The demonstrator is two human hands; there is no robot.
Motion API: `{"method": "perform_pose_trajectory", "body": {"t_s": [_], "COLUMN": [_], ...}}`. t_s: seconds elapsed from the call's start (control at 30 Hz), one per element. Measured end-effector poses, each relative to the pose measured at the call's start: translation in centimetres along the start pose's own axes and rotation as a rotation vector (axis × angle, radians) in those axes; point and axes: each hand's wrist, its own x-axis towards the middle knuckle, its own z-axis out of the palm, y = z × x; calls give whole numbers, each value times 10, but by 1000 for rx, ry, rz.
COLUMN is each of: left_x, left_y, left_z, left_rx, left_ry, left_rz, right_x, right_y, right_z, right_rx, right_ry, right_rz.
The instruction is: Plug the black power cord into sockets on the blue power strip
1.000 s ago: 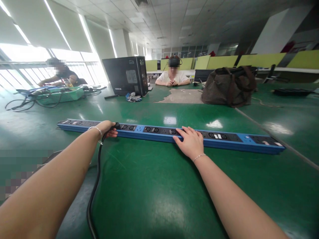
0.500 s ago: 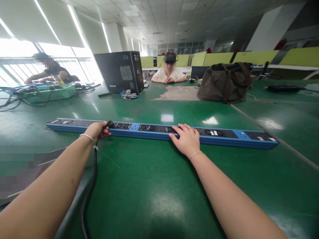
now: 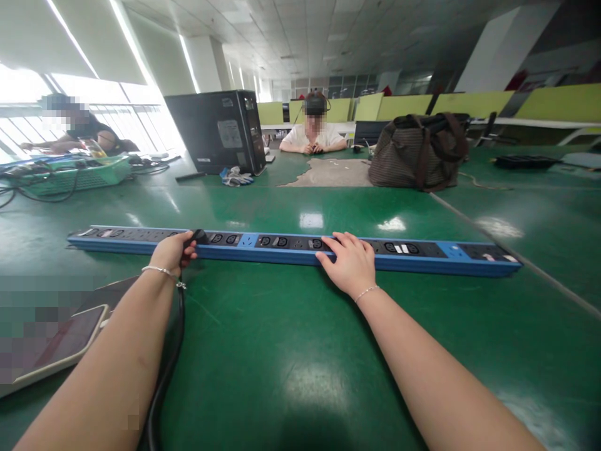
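A long blue power strip (image 3: 282,254) with black socket blocks lies across the green table. My left hand (image 3: 171,254) is closed round a black power plug (image 3: 200,237) at the strip's left part. Whether the plug's pins are inside a socket is hidden. From that hand a thick black cable (image 3: 173,357) runs down toward the bottom edge. My right hand (image 3: 351,263) rests on the strip right of its middle, fingers spread over the sockets and thumb along the front side.
A phone (image 3: 75,338) lies at the left beside my forearm. Farther back stand a black computer case (image 3: 211,134), gloves (image 3: 236,177), a brown bag (image 3: 417,153) and a green basket (image 3: 94,175) with cables. One person sits opposite, another at the far left.
The view has shifted slightly, and more of the phone shows. My left hand, still on the plug, and the strip's left end appear farther left. My right hand stays on the strip.
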Motion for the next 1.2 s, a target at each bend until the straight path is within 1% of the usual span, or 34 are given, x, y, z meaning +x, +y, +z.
{"method": "perform_pose_trajectory", "body": {"t_s": [0.17, 0.27, 0.33, 0.37, 0.4, 0.43, 0.5, 0.53, 0.6, 0.67, 0.73, 0.8, 0.83, 0.93, 1.2], "left_x": [-2, -10, -19, -24, -29, -34, -44, -49, -56, -61, -63, -64, -65, -64, -56], "left_y": [0, 5, 14, 21, 29, 37, 50, 54, 56, 50, 40, 32, 28, 24, 16], "left_z": [1, -4, -15, -21, -28, -33, -35, -32, -17, 6, 29, 47, 53, 61, 65], "left_rx": [-68, -93, -135, -179, -267, -297, -258, -229, -180, -112, -14, 32, 42, 58, 133], "left_ry": [-46, -89, -126, -146, -185, -196, -229, -241, -263, -332, -399, -420, -417, -384, -348], "left_rz": [-23, -42, -31, 2, 66, 109, 144, 148, 112, 72, 72, 63, 55, 52, 32], "right_x": [-1, -1, -1, -1, 0, 0, 0, 0, 0, -1, -1, -1, -1, -1, -1], "right_y": [0, 0, 0, 0, 0, 0, 0, -1, 0, 0, 0, 1, 1, 1, 1], "right_z": [-1, -1, -1, -1, -1, -1, -1, -1, -1, -1, 0, 1, 1, 1, 1], "right_rx": [-1, 1, 0, -2, -4, -6, -12, -15, -22, -26, -26, -24, -23, -16, -20], "right_ry": [-9, -11, -12, -12, -12, -13, -19, -21, -23, -21, -18, -14, -12, -9, -7], "right_rz": [-4, -9, -9, -8, -7, -8, -10, -9, -11, -13, -17, -19, -20, -22, -21]}}
